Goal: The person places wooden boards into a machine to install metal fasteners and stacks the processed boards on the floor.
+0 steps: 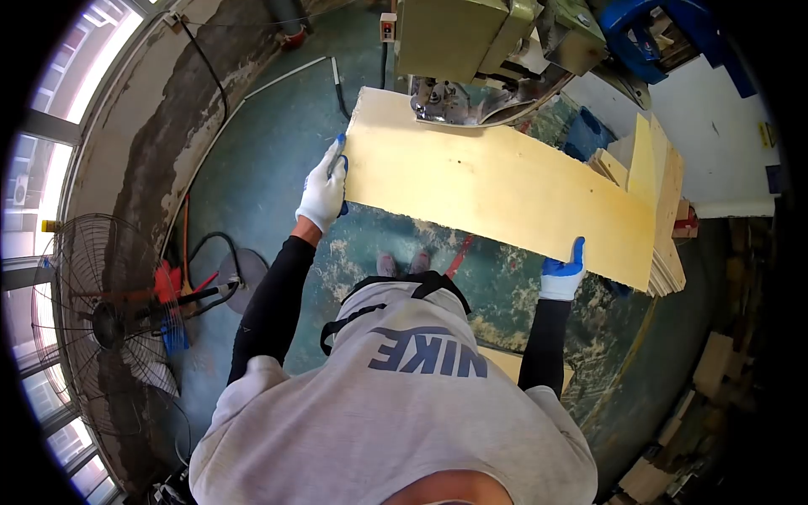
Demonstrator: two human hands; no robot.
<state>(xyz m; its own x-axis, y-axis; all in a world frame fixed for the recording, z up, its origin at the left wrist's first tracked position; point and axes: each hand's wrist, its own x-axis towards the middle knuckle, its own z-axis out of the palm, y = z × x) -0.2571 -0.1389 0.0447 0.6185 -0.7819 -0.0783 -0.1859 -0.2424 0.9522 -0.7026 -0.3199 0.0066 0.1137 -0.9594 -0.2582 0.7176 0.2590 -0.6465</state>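
Observation:
A long, pale yellow board (497, 181) spans the space in front of me, tilted down toward the right. My left hand (324, 185), in a white glove with blue fingertips, grips its left end. On the near edge, toward the right, my right hand (563, 273) holds the board with the blue thumb lying on top. The board's far edge passes at the metal plate (446, 103) of a green machine (450, 38). Its right end overlaps a stack of boards (669, 194). The fingers under the board are partly hidden.
A wire-cage fan (108, 326) stands at the left by the windows, near a round base (246, 282) with cables. A blue bin (587, 135) is behind the board. Wood pieces (714, 364) lie along the right side. A blue machine part (631, 38) hangs at the upper right.

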